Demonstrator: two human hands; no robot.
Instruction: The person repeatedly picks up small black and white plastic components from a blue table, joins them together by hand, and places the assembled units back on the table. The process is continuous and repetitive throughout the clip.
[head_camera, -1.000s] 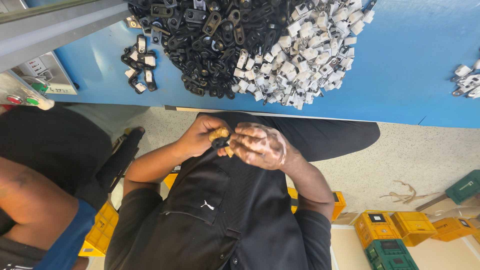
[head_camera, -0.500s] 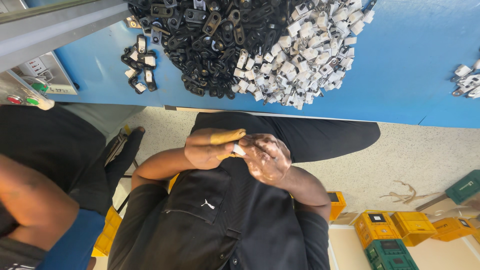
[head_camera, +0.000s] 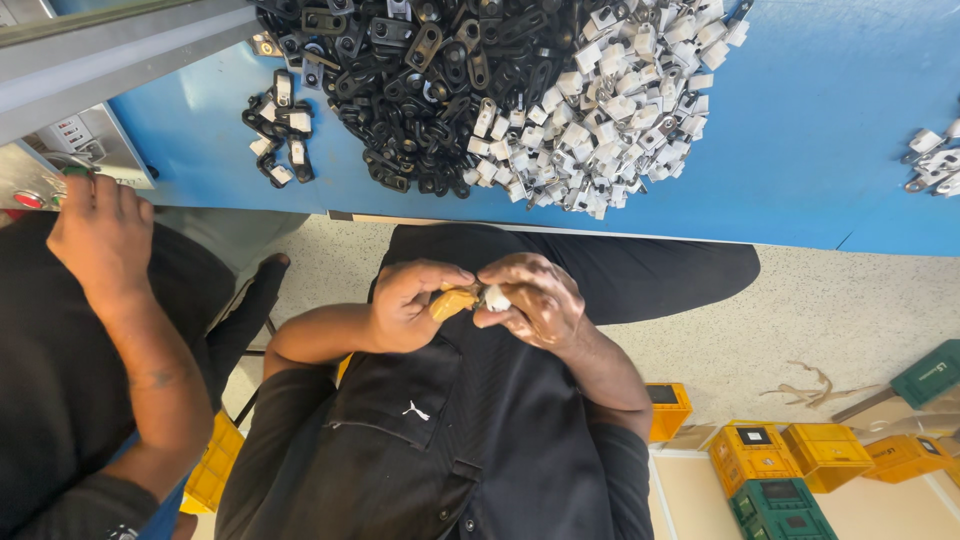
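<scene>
Pinching a yellow piece (head_camera: 452, 302), the left hand (head_camera: 408, 305) met the right hand (head_camera: 530, 302), fingers closed on a white clip (head_camera: 496, 297); firm, aligned grips likely helped.

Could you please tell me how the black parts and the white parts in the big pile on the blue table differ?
The black flat slotted parts are dark, elongated and holed; the white blocky parts are pale and squarer. The black ones fill the pile's left, the white ones its right. Both lie loose on the blue table.

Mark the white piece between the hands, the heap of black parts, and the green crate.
white piece (head_camera: 496, 298), head view, its exposed end
heap of black parts (head_camera: 420, 90), head view, middle of heap
green crate (head_camera: 778, 508), head view, its top face
</scene>
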